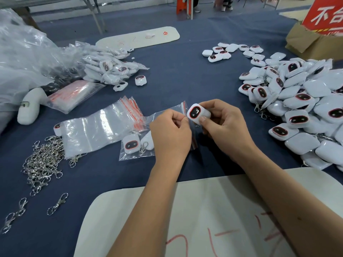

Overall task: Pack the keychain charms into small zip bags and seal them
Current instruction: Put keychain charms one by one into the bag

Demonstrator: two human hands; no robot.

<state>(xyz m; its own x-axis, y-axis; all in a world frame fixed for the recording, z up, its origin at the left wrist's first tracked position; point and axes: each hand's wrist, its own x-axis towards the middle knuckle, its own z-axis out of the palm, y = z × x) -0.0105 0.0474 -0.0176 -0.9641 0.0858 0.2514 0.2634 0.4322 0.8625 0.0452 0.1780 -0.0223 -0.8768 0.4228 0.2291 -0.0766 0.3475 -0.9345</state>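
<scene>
A person's two hands hold a charm at the mouth of a zip bag over a blue table.

The right hand (220,119) pinches the white charm (197,113); the left hand (169,130) pinches the bag (163,115) by its red-striped edge. Open cloth (178,75) lies at 12 o'clock. A charm pile (304,108) crowds 3 o'clock, spare bags (96,127) and clasps (42,162) 9 o'clock, and a white board (194,210) covers the near edge at 6.

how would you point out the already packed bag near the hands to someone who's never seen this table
Start at the fanned stack of empty zip bags left of centre on the blue table. Just right of its near end, beside the left hand, lies the packed bag. Unlike the flat empties, it holds white charms and a metal clasp.
</scene>
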